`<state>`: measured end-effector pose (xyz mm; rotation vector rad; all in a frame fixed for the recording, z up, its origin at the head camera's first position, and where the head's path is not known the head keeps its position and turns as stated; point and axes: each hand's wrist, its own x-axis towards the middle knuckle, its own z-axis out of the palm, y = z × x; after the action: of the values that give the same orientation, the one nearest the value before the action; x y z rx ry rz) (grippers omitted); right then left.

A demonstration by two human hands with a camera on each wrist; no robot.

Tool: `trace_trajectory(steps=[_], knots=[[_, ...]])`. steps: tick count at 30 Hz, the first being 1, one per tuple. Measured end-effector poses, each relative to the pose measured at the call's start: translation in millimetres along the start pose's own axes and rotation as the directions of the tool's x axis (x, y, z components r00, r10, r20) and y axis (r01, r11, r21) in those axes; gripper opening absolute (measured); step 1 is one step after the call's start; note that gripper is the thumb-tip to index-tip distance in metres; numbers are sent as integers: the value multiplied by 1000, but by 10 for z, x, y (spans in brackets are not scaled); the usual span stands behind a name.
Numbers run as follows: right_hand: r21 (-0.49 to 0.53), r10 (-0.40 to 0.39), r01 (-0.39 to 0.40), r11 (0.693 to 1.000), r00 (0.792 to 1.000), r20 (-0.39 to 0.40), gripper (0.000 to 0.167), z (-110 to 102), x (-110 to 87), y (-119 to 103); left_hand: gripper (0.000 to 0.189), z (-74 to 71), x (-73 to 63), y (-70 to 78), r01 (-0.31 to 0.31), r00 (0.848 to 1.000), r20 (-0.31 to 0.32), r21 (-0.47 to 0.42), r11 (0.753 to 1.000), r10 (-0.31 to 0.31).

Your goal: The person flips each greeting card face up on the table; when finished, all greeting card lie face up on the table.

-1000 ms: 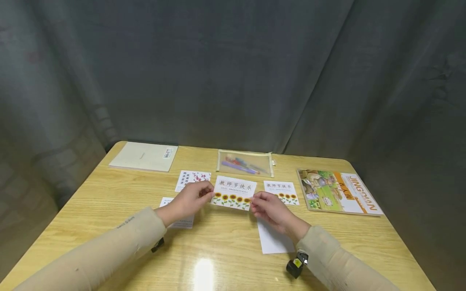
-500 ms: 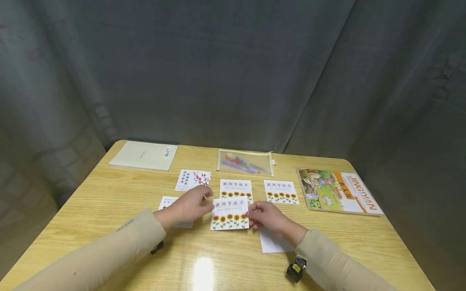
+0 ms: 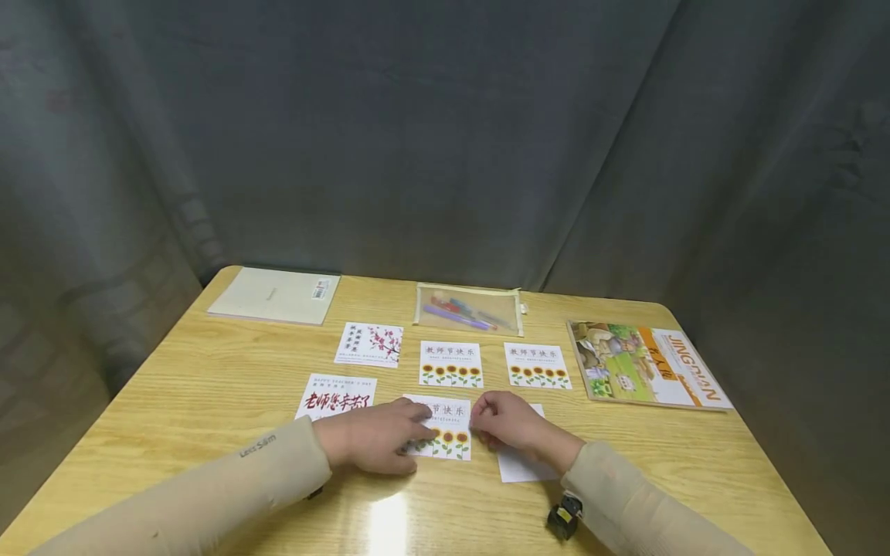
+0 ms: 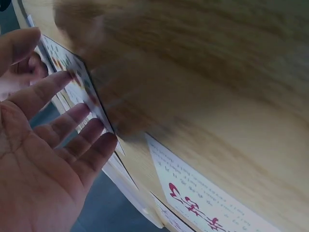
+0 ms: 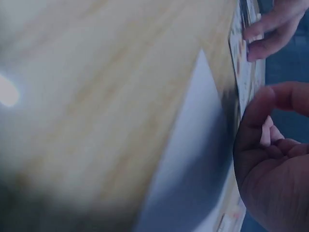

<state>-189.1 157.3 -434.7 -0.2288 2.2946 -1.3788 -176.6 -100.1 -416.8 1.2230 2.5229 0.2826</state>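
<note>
A sunflower greeting card lies on the wooden table in the head view. My left hand reaches over its left part with extended, spread fingers, and their tips rest on it. In the left wrist view those fingers lie along the card. My right hand is at the card's right edge with bent fingers. Whether they pinch that edge is hidden. Partly under the right hand lies a blank white sheet. Left of the card is one with red lettering, partly covered by my left arm.
Behind are a plum-blossom card and two more sunflower cards, one in the middle and one at right. A zip pouch of pens, a pale notebook and a picture-covered book lie farther out.
The sunflower card came down from both hands toward me and now lies flat on the table. My left hand shifted nearer and spread over it, uncovering the red-lettered card. The right hand stayed beside it.
</note>
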Motion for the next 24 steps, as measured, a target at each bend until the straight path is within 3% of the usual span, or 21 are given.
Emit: trace_trajectory(steps=[3,7,8,12,17,24], knots=[[-169,-83,71,983,995,-62,11,-19,30,-62,53,-4,14,-7,-33,999,-13,43,998,34],[-393,-194,145,908,977,-88,28,-23,92,-117,54,2,36,-16,-54,998,-33,96,994,57],[-433,-212,157,888,974,-81,31,-15,111,-117,54,5,39,-16,-53,998,-34,103,993,57],[-488,-223,177,855,974,-37,39,16,178,-101,57,3,45,-17,-42,999,-29,110,993,45],[-504,-238,192,842,971,-28,43,35,213,-125,55,3,44,-13,-23,999,-33,95,995,27],[-440,-222,158,884,970,-99,40,-98,119,-113,48,10,101,28,-44,995,-87,123,991,55]])
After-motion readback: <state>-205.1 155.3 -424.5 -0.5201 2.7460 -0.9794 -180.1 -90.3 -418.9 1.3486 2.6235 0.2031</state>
